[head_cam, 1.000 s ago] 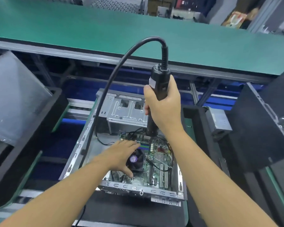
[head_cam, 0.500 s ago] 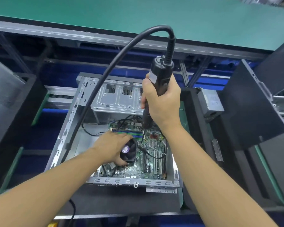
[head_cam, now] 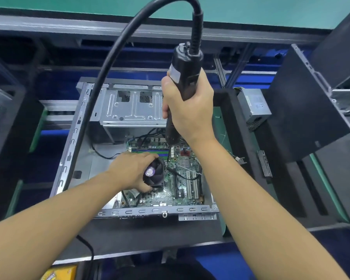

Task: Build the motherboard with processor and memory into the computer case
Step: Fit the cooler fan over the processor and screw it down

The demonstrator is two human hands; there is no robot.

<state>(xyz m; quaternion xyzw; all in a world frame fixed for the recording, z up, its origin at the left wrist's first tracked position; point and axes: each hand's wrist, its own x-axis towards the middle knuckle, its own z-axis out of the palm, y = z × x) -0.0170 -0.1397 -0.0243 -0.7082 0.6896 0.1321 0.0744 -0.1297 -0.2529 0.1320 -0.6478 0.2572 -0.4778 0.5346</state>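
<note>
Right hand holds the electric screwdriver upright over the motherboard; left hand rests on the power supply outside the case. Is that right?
Not quite. In the head view the left hand is not on the power supply; it grips the cooler fan on the motherboard, inside the computer case. The right hand does hold the electric screwdriver upright over the motherboard.

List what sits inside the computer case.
Inside: the motherboard, its fan gripped by the left hand, a metal drive cage. Whatever lies under the fan is covered.
</note>
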